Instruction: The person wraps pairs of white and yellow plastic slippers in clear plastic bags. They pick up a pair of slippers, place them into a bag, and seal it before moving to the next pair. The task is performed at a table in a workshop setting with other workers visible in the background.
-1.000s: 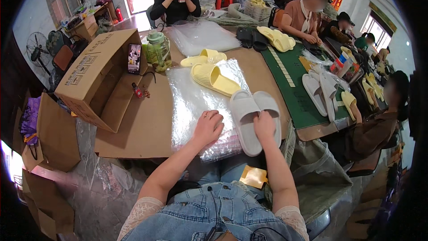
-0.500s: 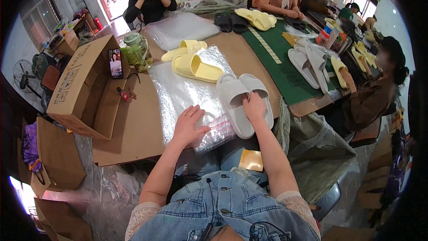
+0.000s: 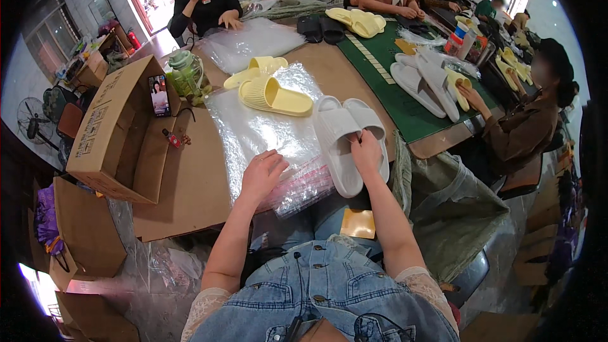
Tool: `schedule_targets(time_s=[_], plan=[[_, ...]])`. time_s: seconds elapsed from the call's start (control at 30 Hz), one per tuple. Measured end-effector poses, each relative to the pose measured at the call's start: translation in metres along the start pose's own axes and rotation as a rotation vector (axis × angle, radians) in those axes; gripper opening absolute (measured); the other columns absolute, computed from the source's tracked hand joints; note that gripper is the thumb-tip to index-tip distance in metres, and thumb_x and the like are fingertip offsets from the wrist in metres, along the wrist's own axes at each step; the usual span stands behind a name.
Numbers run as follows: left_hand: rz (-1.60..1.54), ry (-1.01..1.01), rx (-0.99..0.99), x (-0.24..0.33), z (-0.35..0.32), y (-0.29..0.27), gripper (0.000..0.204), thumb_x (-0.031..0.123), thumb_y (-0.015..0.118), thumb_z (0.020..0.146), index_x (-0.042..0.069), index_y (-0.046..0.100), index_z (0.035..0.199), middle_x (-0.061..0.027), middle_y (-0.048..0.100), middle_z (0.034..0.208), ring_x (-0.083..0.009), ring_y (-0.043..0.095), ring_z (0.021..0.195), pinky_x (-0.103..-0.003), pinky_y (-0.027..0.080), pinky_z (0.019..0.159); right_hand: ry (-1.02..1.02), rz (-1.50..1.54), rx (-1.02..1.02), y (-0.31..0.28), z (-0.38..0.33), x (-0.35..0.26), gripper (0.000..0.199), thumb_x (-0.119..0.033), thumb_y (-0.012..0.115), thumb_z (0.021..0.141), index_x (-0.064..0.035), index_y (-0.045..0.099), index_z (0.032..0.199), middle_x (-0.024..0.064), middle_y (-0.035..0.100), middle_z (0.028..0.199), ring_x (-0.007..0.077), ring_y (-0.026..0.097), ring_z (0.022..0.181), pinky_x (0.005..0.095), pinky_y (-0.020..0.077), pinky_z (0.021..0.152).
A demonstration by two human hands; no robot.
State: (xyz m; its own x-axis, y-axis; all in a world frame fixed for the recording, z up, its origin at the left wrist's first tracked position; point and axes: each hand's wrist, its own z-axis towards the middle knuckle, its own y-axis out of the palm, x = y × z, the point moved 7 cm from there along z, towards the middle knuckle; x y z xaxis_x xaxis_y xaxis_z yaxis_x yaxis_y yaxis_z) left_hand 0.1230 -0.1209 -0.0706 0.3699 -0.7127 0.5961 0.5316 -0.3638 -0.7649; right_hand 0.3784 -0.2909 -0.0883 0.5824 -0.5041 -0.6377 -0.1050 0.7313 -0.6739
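The right hand (image 3: 367,155) is gripping a pair of grey slippers (image 3: 335,145) near where their wide straps meet, by the right side of shiny, crinkly clear bags (image 3: 231,123). The slippers are looking smooth and thick, with round toes. The left hand (image 3: 263,175) is lying on the bags, fingers loose and bent. Farther out, a ridged yellow slipper (image 3: 261,94) is sitting on the bags.

You have matt grey slides (image 3: 335,123), probably moulded foam, and a yellow slide (image 3: 292,102) with a ribbed strap (image 3: 256,93). Your clear plastic bags (image 3: 240,130) are glossy and crinkled, the carton (image 3: 104,123) plain matt cardboard, your garment (image 3: 272,292) stitched denim with lacy cloth sleeves (image 3: 201,309).
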Motion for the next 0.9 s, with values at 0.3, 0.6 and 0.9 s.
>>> schedule_targets(time_s=[0.3,0.6,0.9], plan=[[0.124,0.061,0.066,0.006,0.014,-0.004,0.023,0.018,0.063,0.085,0.008,0.072,0.104,-0.0106,0.068,0.113,-0.0342,0.061,0.104,-0.045,0.051,0.089,0.002,0.016,-0.001,-0.034,-0.049,0.024,0.02,-0.022,0.065,0.086,-0.0033,0.06,0.09,0.0181,0.062,0.087,0.0438,0.061,0.084,0.053,0.0454,0.071],[0.128,-0.009,0.092,0.012,0.025,-0.011,0.015,0.018,0.065,0.087,0.007,0.074,0.092,-0.0092,0.069,0.096,-0.0326,0.063,0.099,-0.043,0.052,0.085,-0.059,0.15,0.007,-0.04,-0.062,0.042,0.02,-0.008,0.066,0.083,-0.003,0.064,0.102,0.0186,0.061,0.087,0.0426,0.061,0.083,0.0509,0.0467,0.071],[0.154,0.271,0.225,0.03,0.025,-0.02,0.012,0.02,0.07,0.088,0.009,0.072,0.087,-0.0075,0.069,0.085,-0.0292,0.065,0.081,-0.04,0.053,0.07,-0.367,0.168,-0.318,-0.084,-0.086,-0.063,0.027,-0.014,0.069,0.079,-0.0051,0.067,0.105,0.0192,0.066,0.095,0.0426,0.063,0.087,0.0497,0.0501,0.076]])
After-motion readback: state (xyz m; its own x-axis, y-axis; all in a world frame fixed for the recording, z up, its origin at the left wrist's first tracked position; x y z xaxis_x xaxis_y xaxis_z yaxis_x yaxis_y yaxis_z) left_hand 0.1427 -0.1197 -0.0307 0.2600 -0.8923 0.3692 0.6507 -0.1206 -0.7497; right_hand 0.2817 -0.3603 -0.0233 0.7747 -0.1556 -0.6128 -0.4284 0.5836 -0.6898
